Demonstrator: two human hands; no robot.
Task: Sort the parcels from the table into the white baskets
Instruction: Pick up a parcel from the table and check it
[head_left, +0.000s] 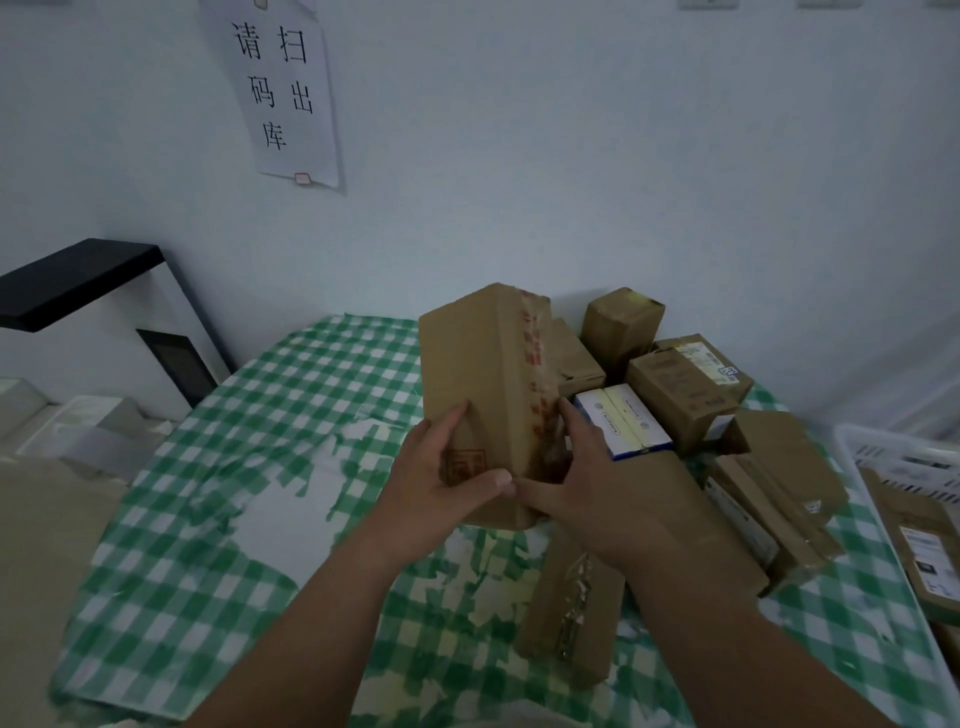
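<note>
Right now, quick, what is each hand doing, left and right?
Left hand: grips the near end of the tall cardboard box, thumb across its front.
Right hand: holds the same box from its right side.

A paper notice (284, 93) taped to the wall reads 请扫码出库 in large black characters, set in 2 columns. The tall cardboard box (478, 395) held upright over the surface carries red printed tape down one edge and a red square stamp near its bottom; neither can be made out. The white and yellow box (623, 422) has small print too fine to read. Shipping labels on the brown carton (685, 387) and on the parcel in the white basket (852, 447) are blurred.
</note>
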